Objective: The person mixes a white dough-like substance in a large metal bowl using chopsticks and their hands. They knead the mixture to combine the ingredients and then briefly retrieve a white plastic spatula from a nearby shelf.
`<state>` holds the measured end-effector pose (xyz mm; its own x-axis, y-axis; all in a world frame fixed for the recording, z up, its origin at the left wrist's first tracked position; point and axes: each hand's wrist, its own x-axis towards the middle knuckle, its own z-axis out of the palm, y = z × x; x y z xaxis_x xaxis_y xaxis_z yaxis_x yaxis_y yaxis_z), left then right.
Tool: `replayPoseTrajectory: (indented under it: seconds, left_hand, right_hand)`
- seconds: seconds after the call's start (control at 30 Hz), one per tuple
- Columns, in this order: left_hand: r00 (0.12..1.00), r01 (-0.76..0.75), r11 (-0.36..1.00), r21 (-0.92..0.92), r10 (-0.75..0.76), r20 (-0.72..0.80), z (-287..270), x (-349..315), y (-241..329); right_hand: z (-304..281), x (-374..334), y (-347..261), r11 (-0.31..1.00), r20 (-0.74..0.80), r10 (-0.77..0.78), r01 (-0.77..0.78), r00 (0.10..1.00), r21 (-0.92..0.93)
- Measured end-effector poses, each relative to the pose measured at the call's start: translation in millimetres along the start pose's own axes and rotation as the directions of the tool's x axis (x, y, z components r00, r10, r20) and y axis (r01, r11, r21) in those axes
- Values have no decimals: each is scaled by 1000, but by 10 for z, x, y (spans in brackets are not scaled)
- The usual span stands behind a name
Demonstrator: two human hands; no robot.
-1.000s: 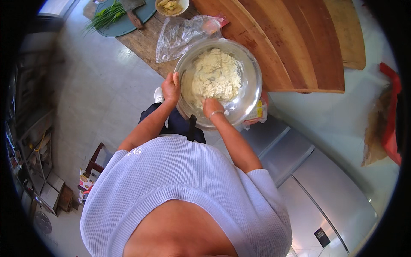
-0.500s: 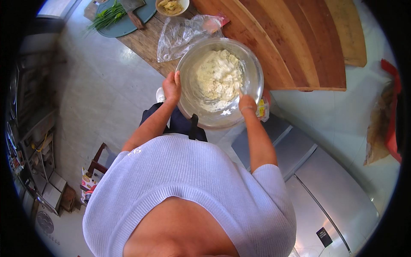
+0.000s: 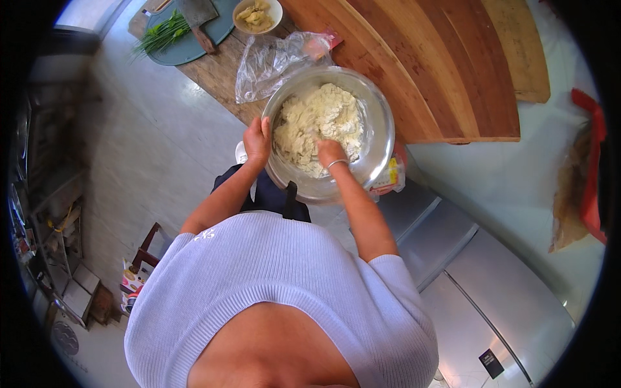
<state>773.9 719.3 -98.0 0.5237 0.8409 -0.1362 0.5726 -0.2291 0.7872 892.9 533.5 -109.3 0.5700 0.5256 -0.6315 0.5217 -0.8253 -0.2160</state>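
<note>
A wide metal mixing bowl (image 3: pixel 378 139) holds a crumbly pale flour dough (image 3: pixel 323 116), with loose dry flour among the lumps. My left hand (image 3: pixel 257 141) grips the bowl's left rim, thumb up along the edge. Over the dough, my right hand (image 3: pixel 331 152) is closed in a fist, a band around its wrist. A thin, blurred end seems to reach from that fist into the dough, but its kind cannot be made out.
Beyond the bowl lies a crumpled clear plastic bag (image 3: pixel 265 64) on a wooden table (image 3: pixel 226 81). A small bowl of yellowish pieces (image 3: pixel 259 16), a cleaver (image 3: pixel 199 19) and green stalks (image 3: pixel 165 32) on a board sit farther left. Curved wooden planks (image 3: pixel 427 71) extend right, above a grey fridge (image 3: pixel 498 284).
My right hand has swept left from the bowl's right side to its middle. The dough has shifted left and looks clumpier. My left hand keeps its hold on the rim.
</note>
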Motion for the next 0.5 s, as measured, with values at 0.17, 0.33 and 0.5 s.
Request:
replayPoseTrajectory:
  seconds: [0.17,0.33,0.5]
  left_hand:
    - [999,28,1000,5,-28,-15,4,-6,-60]
    - [998,-32,999,2,33,-55,6,-16,-33]
    - [996,-54,998,26,56,-74,41,-16,-50]
  right_hand:
    - [-1000,15,353,957,-94,288,-291,953,-13]
    - [-883,70,611,910,-175,414,-408,893,73]
    - [-168,-7,166,937,-14,332,-328,943,123]
